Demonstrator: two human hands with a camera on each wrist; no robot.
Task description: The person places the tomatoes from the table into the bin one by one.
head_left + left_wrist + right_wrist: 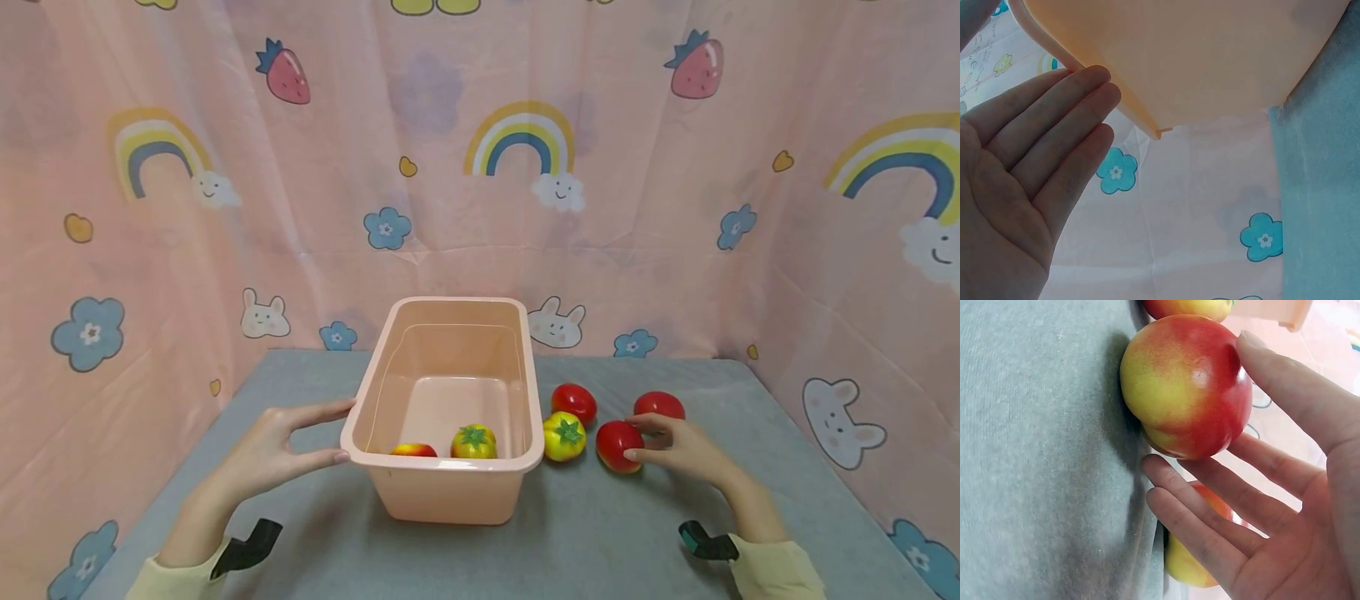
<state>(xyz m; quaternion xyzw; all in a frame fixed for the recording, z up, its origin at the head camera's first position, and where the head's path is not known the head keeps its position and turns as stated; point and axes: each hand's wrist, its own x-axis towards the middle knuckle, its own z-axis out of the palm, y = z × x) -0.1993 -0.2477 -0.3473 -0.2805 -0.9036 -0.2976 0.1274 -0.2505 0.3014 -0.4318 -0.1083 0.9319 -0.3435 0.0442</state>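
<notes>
My left hand (273,450), its fingers fairly straight, touches the left rim of a peach-coloured plastic tub (442,492). In the left wrist view, the fingertips (1107,90) lie right against the tub's edge. My right hand (686,454) has its thumb and fingers on either side of a red-and-yellow apple (618,447), pinching it close over the grey cloth. The right wrist view shows this apple (1185,381) between the thumb and fingers. Inside the tub sit a yellow fruit with a green leafy crown (473,442) and a red-yellow fruit (414,450), partly hidden by the front wall.
Another yellow fruit with a green crown (564,437) stands beside the tub's right wall. Behind it is a red fruit (574,403). A further red fruit (659,405) lies just beyond my right hand. A printed pink curtain (480,225) surrounds the grey-covered table (600,533).
</notes>
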